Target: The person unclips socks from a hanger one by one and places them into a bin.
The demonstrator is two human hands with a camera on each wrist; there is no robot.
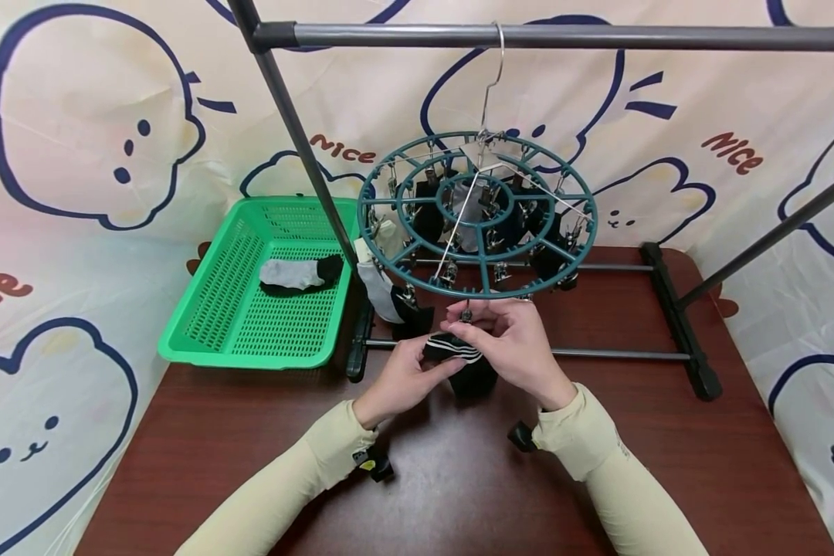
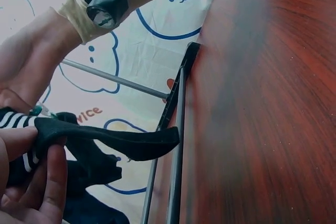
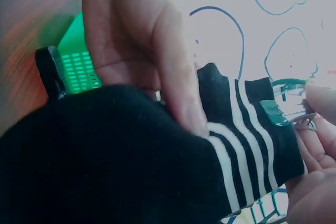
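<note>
My left hand [image 1: 411,378] pinches a black sock [image 1: 474,378] with white stripes just below its cuff, thumb on the near side. The sock's foot hangs down below the fingers; in the left wrist view the black sock [image 2: 115,137] stretches out to the right. My right hand [image 1: 514,340] grips a small clip [image 1: 466,315] on the front rim of a round green hanger [image 1: 483,293]. In the right wrist view the clip [image 3: 294,113], with a green pad, sits over the sock's cuff edge. The right fingers are around the clip.
The hanger hangs by its hook [image 1: 498,62] from a grey metal rod [image 1: 584,36]. Several socks hang from its clips, among them a grey and black sock [image 1: 382,293] at left. A green basket [image 1: 181,332] with grey and black socks [image 1: 292,272] stands left on the brown table [image 1: 250,448].
</note>
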